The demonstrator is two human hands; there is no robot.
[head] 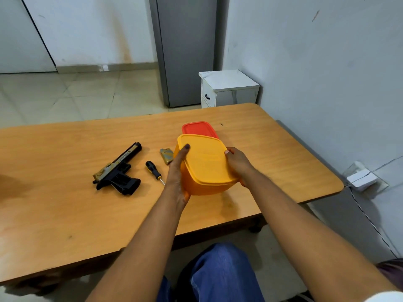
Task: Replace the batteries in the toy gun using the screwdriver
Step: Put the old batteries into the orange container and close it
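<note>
Left hand (177, 171) clamped on the left side of a yellow lidded container (205, 164), thumb up on the lid's corner. Right hand (238, 163) gripping the opposite side, fingers curled over the lid's edge. Behind, touching or nearly so, a red lidded container (199, 128). Just left, on the wooden counter (65, 210): a small gold battery cover (166, 156), then a black-and-yellow screwdriver (154, 171), then the black-and-gold toy gun (118, 171), lying flat, muzzle pointing away.
</note>
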